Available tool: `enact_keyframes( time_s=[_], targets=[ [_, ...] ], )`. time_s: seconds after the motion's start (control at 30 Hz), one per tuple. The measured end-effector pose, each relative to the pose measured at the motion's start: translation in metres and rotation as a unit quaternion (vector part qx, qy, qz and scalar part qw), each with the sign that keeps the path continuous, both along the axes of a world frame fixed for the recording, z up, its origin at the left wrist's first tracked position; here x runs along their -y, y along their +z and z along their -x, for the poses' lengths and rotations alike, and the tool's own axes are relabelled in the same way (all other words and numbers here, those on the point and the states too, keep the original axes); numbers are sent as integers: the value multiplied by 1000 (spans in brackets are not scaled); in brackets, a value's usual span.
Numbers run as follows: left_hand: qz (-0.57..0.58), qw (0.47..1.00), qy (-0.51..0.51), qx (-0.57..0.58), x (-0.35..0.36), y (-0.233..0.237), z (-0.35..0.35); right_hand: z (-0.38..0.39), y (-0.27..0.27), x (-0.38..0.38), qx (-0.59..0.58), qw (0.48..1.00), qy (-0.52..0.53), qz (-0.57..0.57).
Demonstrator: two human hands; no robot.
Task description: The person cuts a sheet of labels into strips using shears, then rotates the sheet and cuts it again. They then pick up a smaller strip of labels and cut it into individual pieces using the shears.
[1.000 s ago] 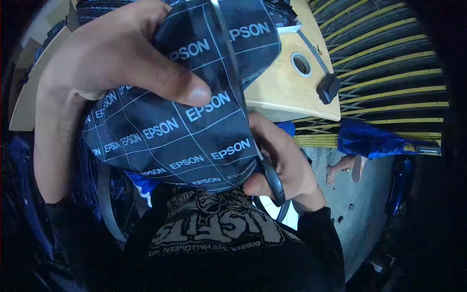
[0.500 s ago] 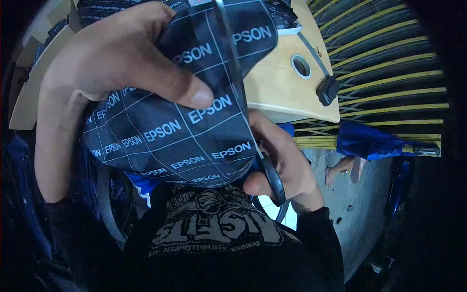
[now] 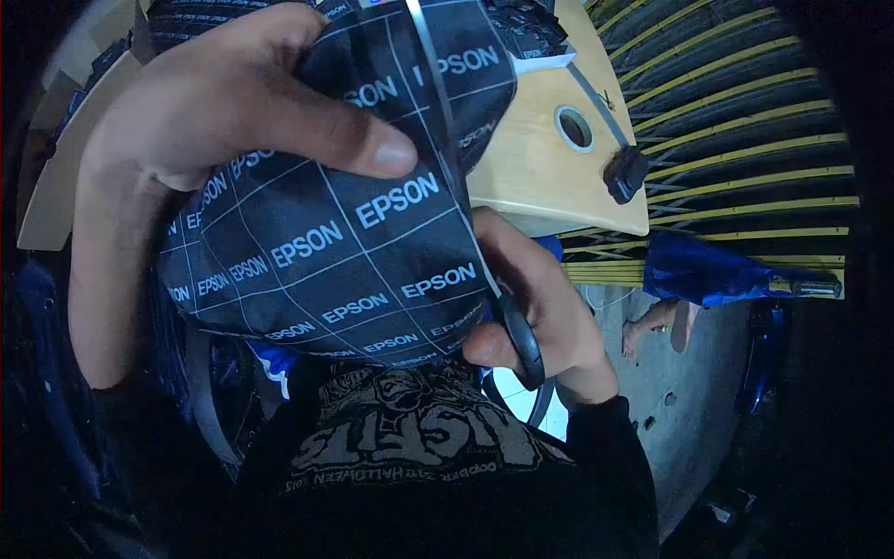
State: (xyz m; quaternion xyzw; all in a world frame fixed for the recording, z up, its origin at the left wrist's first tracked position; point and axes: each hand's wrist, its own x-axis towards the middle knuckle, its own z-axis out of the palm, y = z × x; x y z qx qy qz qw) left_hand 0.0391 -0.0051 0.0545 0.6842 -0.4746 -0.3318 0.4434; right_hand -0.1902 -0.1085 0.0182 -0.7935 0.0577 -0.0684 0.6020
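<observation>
A black sheet [image 3: 368,252] with repeated white EPSON lettering and a line grid hangs in front of my chest. My left hand [image 3: 233,112] grips it from the upper left, thumb pressed on the printed face and fingers mostly hidden. On the right side my right hand [image 3: 554,303] is wrapped round the black handle of a pair of scissors [image 3: 519,340]. Their long blade runs upward across the sheet's face, and part of the sheet lies to the right of it.
Behind the sheet stands a light wooden table [image 3: 521,168] with a tape roll [image 3: 574,129] and a dark knob-like object [image 3: 626,174] near its edge. A cardboard box [image 3: 70,168] is at far left. Yellow slats [image 3: 745,112] fill the right; another person's foot [image 3: 641,337] shows below.
The sheet's right-hand part has shifted left and folded down a little beside the blade. My left thumb has moved slightly up and right; my right hand has barely moved.
</observation>
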Motion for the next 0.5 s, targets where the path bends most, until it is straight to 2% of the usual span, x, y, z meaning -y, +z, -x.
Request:
enact_keyframes(
  time_s=[0.1,0.17,0.4,0.5],
  targets=[
    [13,999,12,-44,0,0,1,-1,-1,0,14,1000,0,-10],
    [5,999,-33,-34,2,2,0,-1,-2,0,17,1000,3,-20],
    [62,998,-6,1,-2,-7,0,-3,3,-3,11,999,1,-33],
    [45,997,-60,-31,0,1,-3,-3,4,-2,-1,1000,1,-21]
  ],
)
